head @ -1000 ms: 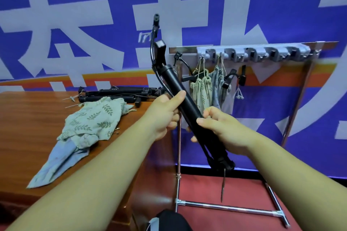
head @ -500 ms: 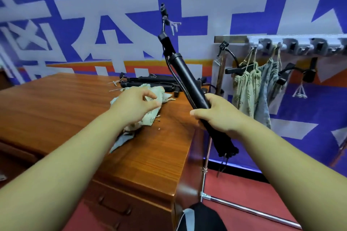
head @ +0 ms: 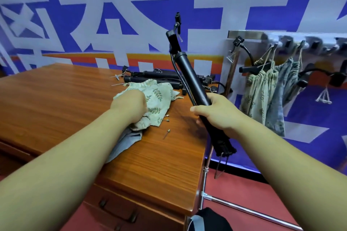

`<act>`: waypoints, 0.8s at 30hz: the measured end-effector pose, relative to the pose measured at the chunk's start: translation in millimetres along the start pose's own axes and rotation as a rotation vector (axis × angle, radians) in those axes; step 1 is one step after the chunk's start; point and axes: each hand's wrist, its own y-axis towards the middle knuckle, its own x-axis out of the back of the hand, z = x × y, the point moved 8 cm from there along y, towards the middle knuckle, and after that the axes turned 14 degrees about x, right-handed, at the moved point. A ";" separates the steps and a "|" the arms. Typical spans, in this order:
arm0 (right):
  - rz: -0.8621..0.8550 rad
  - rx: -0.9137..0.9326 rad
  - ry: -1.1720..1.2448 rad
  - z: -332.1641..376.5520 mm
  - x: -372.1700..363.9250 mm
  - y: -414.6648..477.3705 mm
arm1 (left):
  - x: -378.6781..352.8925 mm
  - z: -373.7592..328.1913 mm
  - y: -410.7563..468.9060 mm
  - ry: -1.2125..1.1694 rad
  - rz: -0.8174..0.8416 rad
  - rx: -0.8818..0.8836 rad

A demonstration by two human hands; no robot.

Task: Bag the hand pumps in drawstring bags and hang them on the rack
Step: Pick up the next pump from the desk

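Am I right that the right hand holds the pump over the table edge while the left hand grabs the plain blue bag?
Not quite. In the head view the left hand grabs the leaf-print bag; the plain blue bag lies underneath it. The right hand does hold the pump over the table edge.

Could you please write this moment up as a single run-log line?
right hand: grips hand pump, tilted | left hand: on leaf-print bag on table | rack: two bags hung
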 end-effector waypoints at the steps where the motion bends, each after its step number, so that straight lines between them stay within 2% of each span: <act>1: 0.002 -0.003 -0.010 0.3 -1.7 1.6 | 3.4 0.3 1.9 -0.061 -0.002 0.003; 7: -0.017 0.002 -0.027 8.8 -11.5 19.2 | 50.1 11.1 7.2 -0.697 -0.126 0.098; 10: -0.006 -0.021 0.056 16.9 -20.6 32.4 | 69.2 10.0 9.5 -0.890 -0.160 0.111; 13: 0.021 -0.045 0.180 25.9 -32.1 44.9 | 79.6 5.3 11.3 -0.967 -0.167 0.090; 19: 0.009 -0.037 0.333 36.4 -54.3 71.9 | 73.8 1.2 6.5 -0.971 -0.208 0.026; 24: -0.083 -0.076 0.294 35.5 -63.5 85.2 | 61.3 1.7 3.0 -0.949 -0.155 -0.053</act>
